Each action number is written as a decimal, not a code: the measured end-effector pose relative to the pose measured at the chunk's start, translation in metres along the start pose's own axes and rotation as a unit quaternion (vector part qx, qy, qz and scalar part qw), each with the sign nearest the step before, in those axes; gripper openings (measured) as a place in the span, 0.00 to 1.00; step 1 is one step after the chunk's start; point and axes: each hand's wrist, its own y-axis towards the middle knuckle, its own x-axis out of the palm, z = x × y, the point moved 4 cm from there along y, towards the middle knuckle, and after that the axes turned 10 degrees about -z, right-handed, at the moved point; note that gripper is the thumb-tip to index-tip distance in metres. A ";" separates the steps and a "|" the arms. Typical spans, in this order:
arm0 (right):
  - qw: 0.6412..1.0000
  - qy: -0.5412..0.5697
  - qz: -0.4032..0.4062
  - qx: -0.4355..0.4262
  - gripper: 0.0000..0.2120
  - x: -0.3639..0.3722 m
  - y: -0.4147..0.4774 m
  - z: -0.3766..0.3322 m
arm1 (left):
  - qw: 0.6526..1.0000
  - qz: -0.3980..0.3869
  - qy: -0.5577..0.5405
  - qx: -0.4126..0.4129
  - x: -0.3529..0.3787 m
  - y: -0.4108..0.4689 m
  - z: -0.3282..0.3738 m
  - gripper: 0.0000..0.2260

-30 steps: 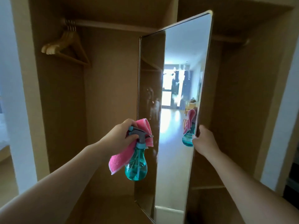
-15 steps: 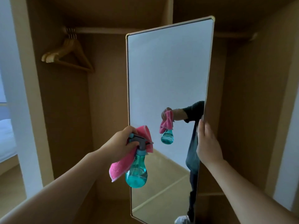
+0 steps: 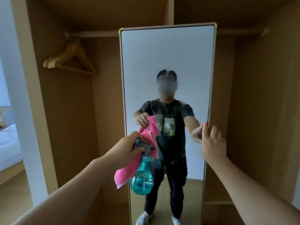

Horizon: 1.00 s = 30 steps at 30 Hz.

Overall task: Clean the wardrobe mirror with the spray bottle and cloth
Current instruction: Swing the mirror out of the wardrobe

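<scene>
Hands: left (image 3: 125, 149) round bottle (image 3: 141, 181), right (image 3: 212, 143) splayed

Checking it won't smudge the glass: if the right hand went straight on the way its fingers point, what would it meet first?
Most likely the mirror, at its right frame edge: the fingertips of the right hand lie at or just short of it. Contact is unclear.

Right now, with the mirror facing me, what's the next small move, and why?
Probably spray the mirror now. It faces you squarely. The left hand grips the spray bottle with the pink cloth bunched against it, and the nozzle points at the glass. The right hand touches the mirror's right edge with straight fingers, so it can likely steady it.
</scene>
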 end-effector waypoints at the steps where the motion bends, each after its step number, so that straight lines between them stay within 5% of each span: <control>1: 1.000 -0.005 -0.005 0.006 0.42 0.002 0.005 -0.001 | 1.000 0.000 0.000 0.001 0.000 0.000 0.001 0.09; 5: 1.000 0.010 -0.010 0.025 0.41 -0.003 0.016 -0.006 | 1.000 0.002 -0.002 -0.002 -0.001 0.001 0.003 0.09; 9: 0.984 0.165 0.002 -0.073 0.34 -0.017 0.009 -0.030 | 1.000 -0.002 -0.004 -0.007 0.001 0.000 0.004 0.08; 14: 0.853 0.472 -0.039 -0.219 0.13 -0.050 -0.037 -0.074 | 1.000 0.000 -0.006 -0.008 0.002 -0.004 0.006 0.11; 17: 0.777 0.547 -0.083 -0.302 0.08 -0.064 -0.067 -0.101 | 1.000 0.003 -0.018 -0.004 0.000 -0.008 0.008 0.11; 25: 0.758 0.561 -0.132 -0.304 0.22 -0.073 -0.089 -0.130 | 0.999 0.004 -0.043 0.020 -0.006 -0.022 0.022 0.10; 30: 0.753 0.583 -0.116 -0.283 0.15 -0.080 -0.093 -0.138 | 0.998 -0.002 -0.053 0.020 -0.009 -0.026 0.028 0.10</control>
